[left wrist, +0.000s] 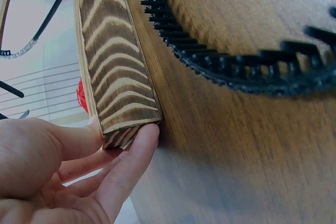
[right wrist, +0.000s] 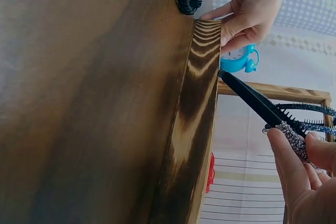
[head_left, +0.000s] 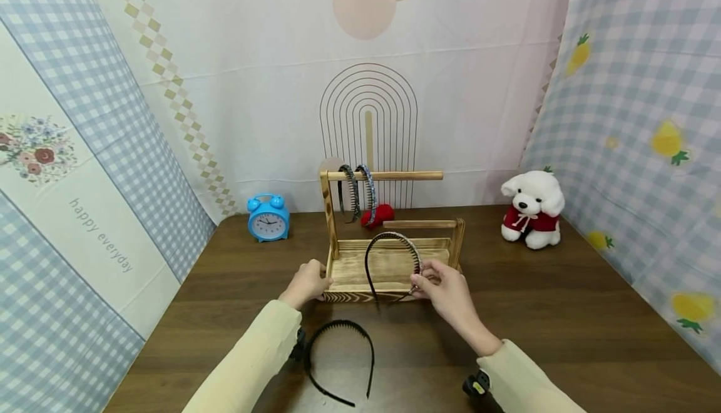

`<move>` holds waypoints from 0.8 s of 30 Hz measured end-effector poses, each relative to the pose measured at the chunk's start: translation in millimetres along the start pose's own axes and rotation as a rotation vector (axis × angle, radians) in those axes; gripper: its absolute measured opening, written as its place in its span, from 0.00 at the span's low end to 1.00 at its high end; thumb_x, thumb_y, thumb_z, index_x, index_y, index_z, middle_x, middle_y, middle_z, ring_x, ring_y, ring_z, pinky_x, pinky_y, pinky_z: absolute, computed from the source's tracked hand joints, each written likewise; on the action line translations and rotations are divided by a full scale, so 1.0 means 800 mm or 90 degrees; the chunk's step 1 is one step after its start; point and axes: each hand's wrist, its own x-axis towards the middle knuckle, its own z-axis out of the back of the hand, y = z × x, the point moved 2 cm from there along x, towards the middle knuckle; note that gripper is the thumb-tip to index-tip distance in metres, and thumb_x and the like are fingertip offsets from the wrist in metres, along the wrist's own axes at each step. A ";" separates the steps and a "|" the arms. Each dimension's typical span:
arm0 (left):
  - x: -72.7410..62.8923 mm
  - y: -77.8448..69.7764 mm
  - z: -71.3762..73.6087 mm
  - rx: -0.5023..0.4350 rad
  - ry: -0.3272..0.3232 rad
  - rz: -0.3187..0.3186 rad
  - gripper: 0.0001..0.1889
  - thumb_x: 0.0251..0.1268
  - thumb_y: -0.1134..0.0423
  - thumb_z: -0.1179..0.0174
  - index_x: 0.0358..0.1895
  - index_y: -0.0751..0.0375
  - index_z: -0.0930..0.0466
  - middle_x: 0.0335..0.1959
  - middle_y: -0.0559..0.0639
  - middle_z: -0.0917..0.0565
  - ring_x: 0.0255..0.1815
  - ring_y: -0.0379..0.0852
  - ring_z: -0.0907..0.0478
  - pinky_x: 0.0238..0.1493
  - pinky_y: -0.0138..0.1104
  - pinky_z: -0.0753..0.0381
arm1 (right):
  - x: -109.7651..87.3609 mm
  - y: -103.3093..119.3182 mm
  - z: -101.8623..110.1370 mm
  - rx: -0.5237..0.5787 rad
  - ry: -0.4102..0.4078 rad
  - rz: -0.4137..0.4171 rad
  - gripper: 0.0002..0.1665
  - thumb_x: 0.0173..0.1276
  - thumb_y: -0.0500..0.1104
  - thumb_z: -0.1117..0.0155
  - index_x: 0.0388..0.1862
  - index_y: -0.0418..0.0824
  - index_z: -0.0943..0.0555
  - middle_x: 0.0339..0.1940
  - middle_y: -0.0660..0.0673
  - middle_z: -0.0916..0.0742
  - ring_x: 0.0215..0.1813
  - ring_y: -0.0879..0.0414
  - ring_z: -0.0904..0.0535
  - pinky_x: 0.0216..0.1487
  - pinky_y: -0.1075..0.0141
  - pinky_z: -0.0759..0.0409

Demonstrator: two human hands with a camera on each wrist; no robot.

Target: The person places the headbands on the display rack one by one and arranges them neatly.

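While the left hand (head_left: 306, 283) grips the wooden rack (head_left: 330, 225), head view: right hand (head_left: 452, 291) pinches a beaded headband (head_left: 414, 251) before its bare-wood tray (head_left: 345, 270); likely hanging step, next calls for lifting to the upper bar (head_left: 408, 176) | left wrist: thumb and fingers clasp the tray's corner | right wrist: thumb and fingers closed on the headband
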 end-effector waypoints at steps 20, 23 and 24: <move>-0.005 -0.004 0.000 -0.017 -0.001 0.007 0.17 0.69 0.70 0.42 0.56 0.77 0.23 0.50 0.73 0.20 0.22 0.49 0.16 0.26 0.36 0.13 | 0.018 0.009 -0.018 -0.041 -0.061 0.046 0.09 0.65 0.35 0.32 0.43 0.34 0.19 0.31 0.39 0.12 0.31 0.50 0.12 0.36 0.59 0.12; -0.005 -0.003 0.000 -0.019 -0.002 0.006 0.16 0.69 0.70 0.42 0.56 0.77 0.23 0.48 0.72 0.19 0.22 0.49 0.16 0.26 0.36 0.13 | 0.020 0.010 -0.019 -0.057 -0.061 0.056 0.09 0.65 0.36 0.32 0.43 0.34 0.19 0.31 0.39 0.11 0.31 0.46 0.12 0.34 0.60 0.12; -0.005 -0.003 -0.001 -0.019 -0.002 0.005 0.16 0.69 0.70 0.42 0.56 0.77 0.23 0.48 0.72 0.19 0.22 0.48 0.16 0.26 0.36 0.13 | 0.021 0.011 -0.019 -0.060 -0.064 0.058 0.09 0.65 0.36 0.32 0.43 0.35 0.18 0.31 0.39 0.11 0.32 0.45 0.12 0.34 0.59 0.12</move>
